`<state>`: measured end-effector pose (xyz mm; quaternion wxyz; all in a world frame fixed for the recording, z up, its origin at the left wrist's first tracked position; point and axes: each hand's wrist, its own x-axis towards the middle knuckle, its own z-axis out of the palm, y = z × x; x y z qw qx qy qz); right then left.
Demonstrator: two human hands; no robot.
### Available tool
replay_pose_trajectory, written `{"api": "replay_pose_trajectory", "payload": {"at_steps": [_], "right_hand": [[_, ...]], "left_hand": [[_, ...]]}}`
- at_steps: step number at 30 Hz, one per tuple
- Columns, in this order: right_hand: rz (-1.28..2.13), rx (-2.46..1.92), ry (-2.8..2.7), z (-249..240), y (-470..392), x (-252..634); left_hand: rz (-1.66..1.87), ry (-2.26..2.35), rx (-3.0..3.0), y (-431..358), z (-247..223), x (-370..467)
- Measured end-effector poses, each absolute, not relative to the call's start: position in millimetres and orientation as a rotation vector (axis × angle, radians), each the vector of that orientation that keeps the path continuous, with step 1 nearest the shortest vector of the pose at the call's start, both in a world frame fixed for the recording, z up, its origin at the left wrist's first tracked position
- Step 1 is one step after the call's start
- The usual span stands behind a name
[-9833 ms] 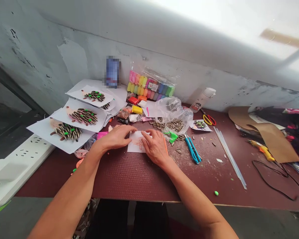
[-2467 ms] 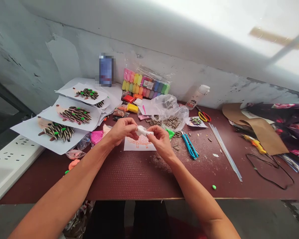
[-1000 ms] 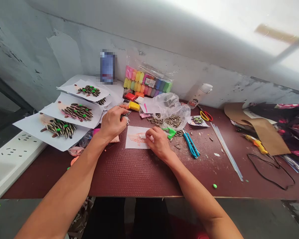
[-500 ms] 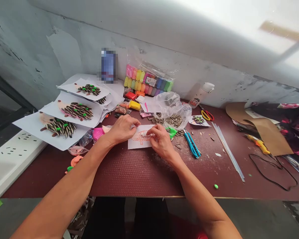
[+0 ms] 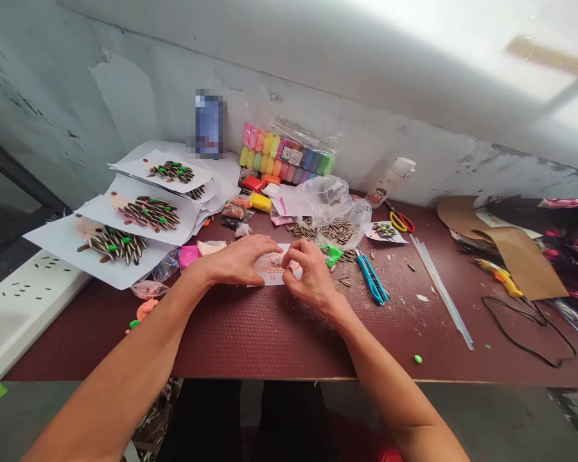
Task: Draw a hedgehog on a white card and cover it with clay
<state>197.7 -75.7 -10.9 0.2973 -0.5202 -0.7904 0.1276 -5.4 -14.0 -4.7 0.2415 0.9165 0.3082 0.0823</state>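
A small white paper card with an orange line drawing lies flat on the table in front of me. My left hand rests over the card's left side, fingers stretched along its top and thumb apart near its lower edge. Above the right part of the drawing, my right hand is closed in a pinch, thumb against forefinger. Whatever is between those fingertips is too small or hidden to make out. Striped sunflower seeds are heaped just beyond my right hand, partly under a clear plastic bag.
Sheets with seed-covered hedgehog pictures are stacked at left, beside a white power strip. Colourful clay packs lean on the wall. To the right are a teal utility knife, scissors, clear glue sticks and a yellow glue gun.
My left hand has shifted right and down, its fingers now stretched over the card's left part. My right hand has moved slightly left and stays pinched.
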Motion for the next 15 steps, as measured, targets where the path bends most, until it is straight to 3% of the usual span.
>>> {"api": "replay_pose_trajectory", "payload": {"at_steps": [9,15], "right_hand": [[0.316,-1.460,-2.130,-18.1,-71.7,203.1],[0.106,-1.497,-2.192,-23.0,-67.7,206.8]], "left_hand": [[0.103,0.886,2.437,-10.2,-8.1,-11.0],[0.071,0.962,2.429,-8.9,-12.7,-7.6]]}}
